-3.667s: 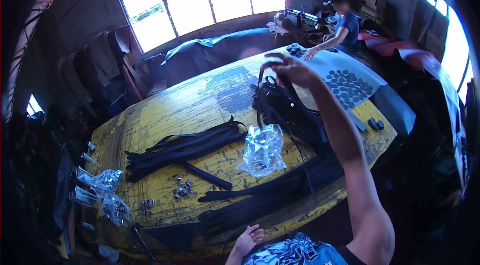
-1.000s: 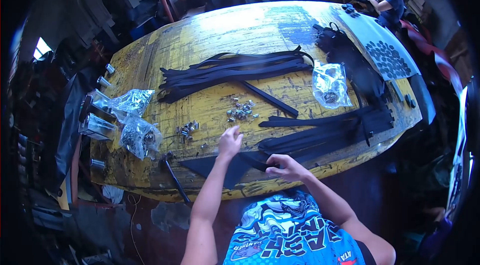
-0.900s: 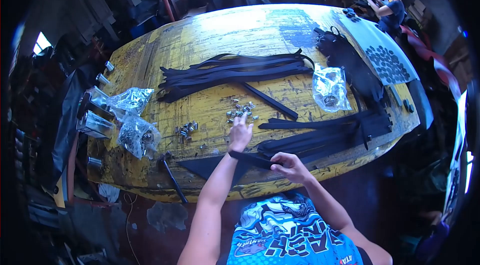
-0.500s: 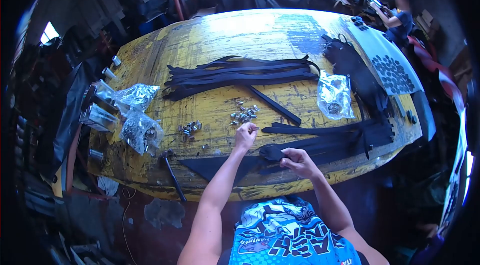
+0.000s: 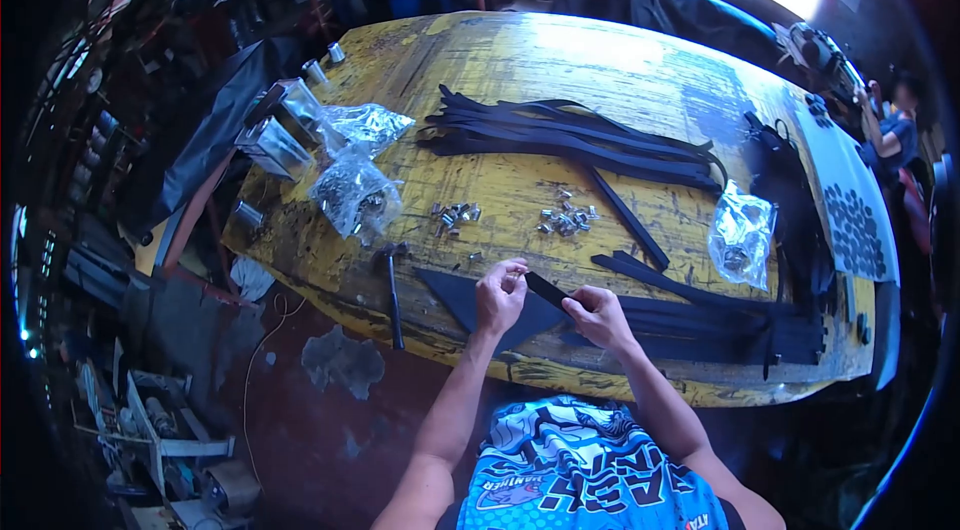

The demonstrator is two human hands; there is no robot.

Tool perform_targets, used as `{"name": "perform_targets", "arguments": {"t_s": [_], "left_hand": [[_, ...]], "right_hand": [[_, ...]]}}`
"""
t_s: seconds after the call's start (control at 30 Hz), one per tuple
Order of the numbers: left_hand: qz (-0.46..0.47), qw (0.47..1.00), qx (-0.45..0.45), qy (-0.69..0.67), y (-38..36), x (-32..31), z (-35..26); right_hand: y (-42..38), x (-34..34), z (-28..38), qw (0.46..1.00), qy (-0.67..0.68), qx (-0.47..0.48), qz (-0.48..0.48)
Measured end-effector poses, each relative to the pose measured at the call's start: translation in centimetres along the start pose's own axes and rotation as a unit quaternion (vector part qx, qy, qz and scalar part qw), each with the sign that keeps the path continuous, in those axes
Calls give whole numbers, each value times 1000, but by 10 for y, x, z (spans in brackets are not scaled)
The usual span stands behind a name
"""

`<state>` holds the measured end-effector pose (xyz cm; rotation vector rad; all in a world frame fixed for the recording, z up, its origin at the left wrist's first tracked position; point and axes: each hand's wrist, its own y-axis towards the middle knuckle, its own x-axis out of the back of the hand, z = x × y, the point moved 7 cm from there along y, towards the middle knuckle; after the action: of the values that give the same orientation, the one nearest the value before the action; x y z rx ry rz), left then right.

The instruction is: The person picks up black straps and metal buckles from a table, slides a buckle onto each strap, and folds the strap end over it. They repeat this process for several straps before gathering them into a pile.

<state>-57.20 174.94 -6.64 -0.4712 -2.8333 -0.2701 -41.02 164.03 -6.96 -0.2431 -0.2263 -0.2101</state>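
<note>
My right hand (image 5: 598, 317) pinches a short black strap (image 5: 545, 291), which slants up and left above the table's near edge. At the strap's far end is my left hand (image 5: 502, 296), its thumb and fingers pressed together. Something small may be in that pinch, too small to make out. Beyond my hands lie two piles of small shiny metal pieces, a right pile (image 5: 567, 220) and a left pile (image 5: 455, 218). A flat black triangular piece (image 5: 452, 298) lies beneath my left hand. The hammer (image 5: 394, 298) rests to its left.
Long black straps (image 5: 570, 130) lie bundled across the yellow table (image 5: 440, 55). Clear plastic bags sit left (image 5: 357, 195) and right (image 5: 743, 235), near metal tins (image 5: 272, 148). More black strips (image 5: 700, 330) lie at right. Another person (image 5: 890, 130) is at the far right.
The view has swung left. My left hand has come from beside the right metal pile back to the strap's end. My right hand still holds the strap, now stretched out toward the left hand.
</note>
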Motion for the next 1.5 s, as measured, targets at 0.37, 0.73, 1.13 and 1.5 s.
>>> {"name": "perform_targets", "arguments": {"t_s": [0.37,0.73,1.13,1.5], "left_hand": [[-43,998,-47,5,-16,-7,0],[-90,987,-123,-46,-26,-8,-6],[-108,982,-125,-90,-27,-6,-21],[-104,979,-148,-91,-26,-8,-20]], "right_hand": [[-11,-2,-7,977,188,-66,82],[-19,-3,-7,952,285,-69,83],[-26,0,-4,948,305,-61,69],[-23,0,-5,953,290,-60,65]]}}
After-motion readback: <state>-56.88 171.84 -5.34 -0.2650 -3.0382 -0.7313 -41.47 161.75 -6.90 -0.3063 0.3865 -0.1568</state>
